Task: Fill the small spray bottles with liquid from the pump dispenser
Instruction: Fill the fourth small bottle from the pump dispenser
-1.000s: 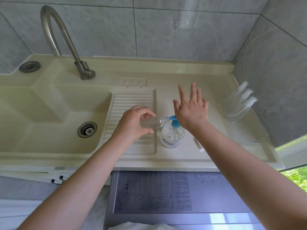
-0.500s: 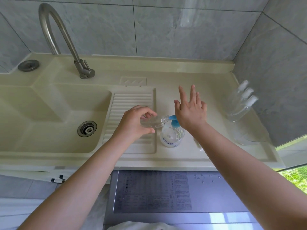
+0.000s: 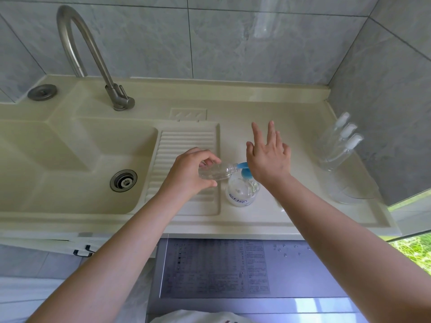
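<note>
The left hand (image 3: 190,172) grips a small clear spray bottle (image 3: 215,171) round its body, fingers curled over it and thumb beneath, and holds it tipped on its side with its open neck pointing right, right at the blue spout of the pump dispenser (image 3: 242,188). The dispenser stands upright on the cream table (image 3: 291,213), just right of the ribbed draining board (image 3: 186,145). The right hand (image 3: 268,159) sits over the dispenser's blue pump head, the heel of the palm on or just above it; contact is hidden. Its fingers are spread wide and raised, holding nothing. Both hands are close together, with the bottle's neck between them.

Three more spray bottles (image 3: 338,141) with white caps lean in a clear container (image 3: 349,190) at the far right, well apart from the hands. The sink (image 3: 70,155) with its drain (image 3: 123,180) lies to the left, under a curved steel faucet (image 3: 93,59).

Compared with a second ago, the right hand's fingers fan a little less evenly, with the outer fingers bent lower; the left hand's grip, the bottle's tilt and the dispenser's place are the same.
</note>
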Demonstrator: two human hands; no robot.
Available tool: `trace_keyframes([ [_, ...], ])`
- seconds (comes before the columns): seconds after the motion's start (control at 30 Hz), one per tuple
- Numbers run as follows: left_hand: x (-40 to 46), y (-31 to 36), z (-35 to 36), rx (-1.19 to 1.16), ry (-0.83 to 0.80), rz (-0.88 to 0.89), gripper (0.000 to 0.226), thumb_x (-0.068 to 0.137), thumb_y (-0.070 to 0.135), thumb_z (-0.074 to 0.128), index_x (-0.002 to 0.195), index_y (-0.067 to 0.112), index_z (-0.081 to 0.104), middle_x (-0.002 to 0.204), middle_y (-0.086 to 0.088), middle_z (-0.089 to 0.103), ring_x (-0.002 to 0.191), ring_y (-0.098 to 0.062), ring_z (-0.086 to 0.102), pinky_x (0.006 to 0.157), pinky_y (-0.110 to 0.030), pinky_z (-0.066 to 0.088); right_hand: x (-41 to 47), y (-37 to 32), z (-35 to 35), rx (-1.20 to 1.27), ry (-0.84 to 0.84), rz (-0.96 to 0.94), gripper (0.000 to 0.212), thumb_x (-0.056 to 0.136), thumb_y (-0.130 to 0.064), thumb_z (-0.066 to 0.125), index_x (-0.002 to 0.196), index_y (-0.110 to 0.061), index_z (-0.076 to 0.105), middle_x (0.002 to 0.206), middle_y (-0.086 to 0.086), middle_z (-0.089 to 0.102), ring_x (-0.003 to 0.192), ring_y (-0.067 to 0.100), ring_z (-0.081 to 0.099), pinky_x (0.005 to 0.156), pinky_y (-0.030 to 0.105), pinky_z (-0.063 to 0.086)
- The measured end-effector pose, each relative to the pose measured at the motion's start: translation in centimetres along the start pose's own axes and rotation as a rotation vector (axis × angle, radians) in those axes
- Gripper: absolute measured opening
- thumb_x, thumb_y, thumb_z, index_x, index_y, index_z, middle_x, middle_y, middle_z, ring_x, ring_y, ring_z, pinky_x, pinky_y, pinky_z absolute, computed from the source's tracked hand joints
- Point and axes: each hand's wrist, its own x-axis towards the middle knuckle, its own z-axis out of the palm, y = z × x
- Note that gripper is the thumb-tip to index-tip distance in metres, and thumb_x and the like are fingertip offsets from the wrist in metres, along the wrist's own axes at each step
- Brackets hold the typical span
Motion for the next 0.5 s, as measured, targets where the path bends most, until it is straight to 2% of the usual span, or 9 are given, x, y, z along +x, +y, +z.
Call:
trace_keyframes([
  [0.17, -0.04, -0.03, -0.06, 0.009, 0.002, -0.008, 0.052, 0.055, 0.009, 0.092, 0.100, 0.027, 0.072, 0.097, 0.007, 0.062, 0.088, -0.007, 0.059, 0.077, -0.002, 0.040, -0.08, 0.00, -0.43, -0.010, 0.061, -0.005, 0.057, 0.106, -0.043, 0.026, 0.159, -0.031, 0.008, 0.168, 0.012, -0.005, 0.154, 0.031, 0.008, 0.118, 0.047, 0.014],
  [0.33, 0.01, -0.13, -0.06, -0.008, 0.016, 0.000, 0.053, 0.054, 0.009, 0.092, 0.100, 0.026, 0.073, 0.095, 0.008, 0.062, 0.089, -0.009, 0.060, 0.083, -0.016, 0.048, -0.04, -0.19, -0.47, 0.008, 0.026, 0.007, 0.057, 0.106, -0.041, 0.026, 0.159, -0.033, 0.007, 0.168, 0.011, -0.006, 0.154, 0.031, 0.008, 0.118, 0.047, 0.013],
  [0.5, 0.14, -0.31, 0.04, 0.005, 0.011, 0.004, 0.052, 0.055, 0.010, 0.092, 0.100, 0.026, 0.073, 0.095, 0.007, 0.062, 0.089, -0.009, 0.060, 0.080, -0.009, 0.044, -0.13, -0.24, 0.09, 0.007, 0.048, -0.012, 0.054, 0.107, -0.034, 0.027, 0.159, -0.033, 0.013, 0.168, 0.010, -0.001, 0.153, 0.031, 0.010, 0.117, 0.046, 0.015],
])
